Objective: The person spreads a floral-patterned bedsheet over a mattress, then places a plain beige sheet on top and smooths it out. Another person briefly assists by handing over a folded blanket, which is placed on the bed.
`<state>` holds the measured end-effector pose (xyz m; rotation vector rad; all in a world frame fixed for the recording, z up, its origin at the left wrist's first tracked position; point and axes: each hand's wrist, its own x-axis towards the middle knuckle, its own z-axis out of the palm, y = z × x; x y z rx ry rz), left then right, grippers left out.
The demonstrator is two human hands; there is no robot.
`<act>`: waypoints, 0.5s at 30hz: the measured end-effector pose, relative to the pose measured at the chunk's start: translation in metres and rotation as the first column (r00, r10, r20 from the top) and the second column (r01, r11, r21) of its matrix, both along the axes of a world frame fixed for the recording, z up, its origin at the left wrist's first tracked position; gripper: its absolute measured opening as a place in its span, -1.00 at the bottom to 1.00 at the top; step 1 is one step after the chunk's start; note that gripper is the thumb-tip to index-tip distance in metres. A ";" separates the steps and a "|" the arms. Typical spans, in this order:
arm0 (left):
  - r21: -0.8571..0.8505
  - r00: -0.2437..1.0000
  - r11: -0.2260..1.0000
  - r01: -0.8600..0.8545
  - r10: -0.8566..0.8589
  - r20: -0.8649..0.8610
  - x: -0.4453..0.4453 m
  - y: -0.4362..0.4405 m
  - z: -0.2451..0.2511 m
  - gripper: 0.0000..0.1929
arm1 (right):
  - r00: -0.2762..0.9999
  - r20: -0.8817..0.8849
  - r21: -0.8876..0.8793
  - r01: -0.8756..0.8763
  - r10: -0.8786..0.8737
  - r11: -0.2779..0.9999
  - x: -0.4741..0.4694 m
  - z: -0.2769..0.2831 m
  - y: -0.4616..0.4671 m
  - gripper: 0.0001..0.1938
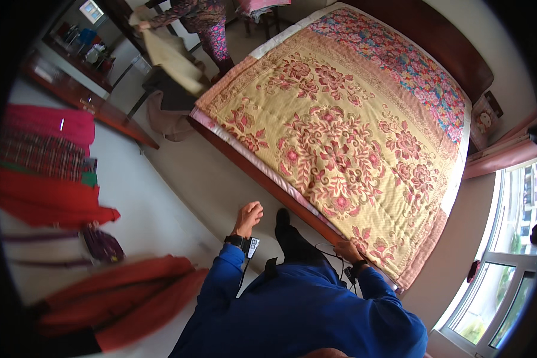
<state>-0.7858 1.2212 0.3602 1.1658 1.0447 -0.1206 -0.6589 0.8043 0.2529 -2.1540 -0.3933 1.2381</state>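
My left hand [249, 218] is raised over the floor at the foot of the bed, its fingers curled with nothing seen in them. My right hand [348, 251] is at the bed's lower edge, against the patterned bedspread [331, 147]; whether it grips anything cannot be told. Yellow cloth with red flowers and a pinkish border makes up the bedspread, which lies over most of the bed. Above it, near the headboard [463, 49], shows a bright floral cover [398, 62]. Both wrists carry dark bands with small devices and cables.
Another person [206, 27] stands beyond the bed's far left corner, holding a beige cloth [170, 56]. Clothes hang along the left wall, among them a red garment [49, 197] and a purple bag [103, 244]. A wooden door [89, 100] stands open; a window [487, 277] is at right.
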 end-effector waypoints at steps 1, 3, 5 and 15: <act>0.016 0.999 1.000 0.013 -0.014 0.050 0.011 0.024 -0.005 -0.54 | 0.996 0.074 -0.058 -0.047 0.052 0.997 0.011 -0.002 0.023 -0.69; -0.012 1.000 1.000 0.002 -0.002 -0.004 0.028 0.073 -0.015 -0.52 | 0.997 0.013 0.101 0.070 -0.071 0.992 0.037 -0.003 0.067 -0.69; -0.003 0.997 0.997 -0.078 0.078 0.002 0.033 0.112 -0.023 -0.58 | 0.992 -0.016 0.198 0.128 -0.127 0.972 0.059 0.001 0.106 -0.70; -0.029 0.982 0.999 0.037 -0.042 -0.182 0.066 0.304 -0.061 -0.37 | 0.899 -0.069 0.221 0.436 -0.432 0.872 0.093 -0.002 0.238 -0.59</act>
